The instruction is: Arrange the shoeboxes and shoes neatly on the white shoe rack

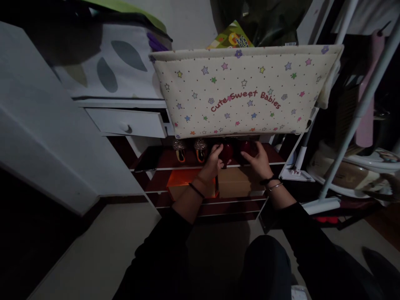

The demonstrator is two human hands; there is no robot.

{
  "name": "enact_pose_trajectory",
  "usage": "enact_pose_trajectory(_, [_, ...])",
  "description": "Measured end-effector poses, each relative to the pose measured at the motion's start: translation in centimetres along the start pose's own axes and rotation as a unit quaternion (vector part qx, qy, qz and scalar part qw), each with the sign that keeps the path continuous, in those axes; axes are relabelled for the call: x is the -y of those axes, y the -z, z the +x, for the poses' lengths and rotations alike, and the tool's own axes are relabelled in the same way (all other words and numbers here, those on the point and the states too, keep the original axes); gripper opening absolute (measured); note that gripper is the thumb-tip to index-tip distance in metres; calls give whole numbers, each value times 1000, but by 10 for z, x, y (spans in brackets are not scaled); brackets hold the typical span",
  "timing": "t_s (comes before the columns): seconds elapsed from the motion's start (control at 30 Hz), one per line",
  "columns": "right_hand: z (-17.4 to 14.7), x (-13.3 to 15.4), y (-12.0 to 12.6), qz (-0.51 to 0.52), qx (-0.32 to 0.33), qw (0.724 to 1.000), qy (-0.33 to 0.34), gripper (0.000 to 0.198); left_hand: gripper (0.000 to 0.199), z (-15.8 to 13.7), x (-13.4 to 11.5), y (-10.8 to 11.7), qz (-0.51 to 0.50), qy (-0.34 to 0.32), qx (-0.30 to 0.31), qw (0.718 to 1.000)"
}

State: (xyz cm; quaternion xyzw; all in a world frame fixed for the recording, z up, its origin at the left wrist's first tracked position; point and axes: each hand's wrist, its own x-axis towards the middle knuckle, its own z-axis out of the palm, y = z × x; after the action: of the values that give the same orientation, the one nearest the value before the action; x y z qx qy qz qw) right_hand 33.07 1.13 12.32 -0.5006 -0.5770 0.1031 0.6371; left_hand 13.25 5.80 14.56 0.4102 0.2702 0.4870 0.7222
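On the top shelf (270, 158) of a shoe rack, my left hand (213, 161) is closed around a glossy dark red shoe (227, 152). My right hand (258, 161) grips the matching red shoe (247, 147) just to its right. Both red shoes are in deep shade, and their far ends are hard to see. Left of my hands stands a pair of shoes with glittery tops, one glittery shoe (179, 151) beside the other glittery shoe (200, 151).
Above the shelf hangs a cream star-print storage bin (243, 91). A small white drawer (126, 123) sticks out at the left. Below are an orange box (184, 179) and a brown cardboard box (239, 182). A pole with a squeegee head (321, 205) leans at the right.
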Motion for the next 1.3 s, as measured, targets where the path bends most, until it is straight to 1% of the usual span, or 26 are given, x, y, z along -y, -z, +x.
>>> enact_pose_trajectory(0.1, [-1,0,3,59,15,997,-50,83,46,0,-1,0,-1,-5,2,1000])
enact_pose_trajectory(0.2, [2,4,2,101,39,990,-95,89,47,2,-1,-1,6,-6,-7,1000])
enact_pose_trajectory(0.3, [7,6,-3,125,62,982,-128,85,48,3,-1,-3,18,-16,-8,1000])
enact_pose_trajectory(0.43, [11,4,-8,131,87,975,-155,69,50,4,-1,-2,26,-33,-5,999])
enact_pose_trajectory(0.53, [11,4,-12,127,71,974,-172,65,52,7,0,-1,21,-32,-13,999])
enact_pose_trajectory(0.63, [9,6,-19,171,49,965,-194,69,53,8,2,0,8,-31,-25,999])
enact_pose_trajectory(0.73, [8,10,-26,208,35,957,-201,74,50,5,4,-1,3,-36,-34,999])
enact_pose_trajectory(0.87, [9,9,-32,216,13,953,-210,74,42,0,-1,-4,2,-52,-28,998])
enact_pose_trajectory(0.97, [10,5,-35,209,7,962,-173,71,37,4,-6,-8,-3,-62,-32,998])
enact_pose_trajectory(1.03, [10,3,-37,206,11,968,-143,70,38,10,-7,-8,-1,-51,-41,998])
enact_pose_trajectory(1.1, [8,3,-39,207,24,969,-130,71,40,15,-5,-5,1,-37,-53,998])
enact_pose_trajectory(1.13, [7,2,-39,210,32,968,-134,72,41,17,-3,-3,0,-34,-58,998])
enact_pose_trajectory(1.2, [7,2,-35,228,49,959,-163,73,43,19,0,2,-4,-34,-61,998])
enact_pose_trajectory(1.3, [9,1,-24,268,71,933,-230,73,48,20,1,10,5,-22,-34,999])
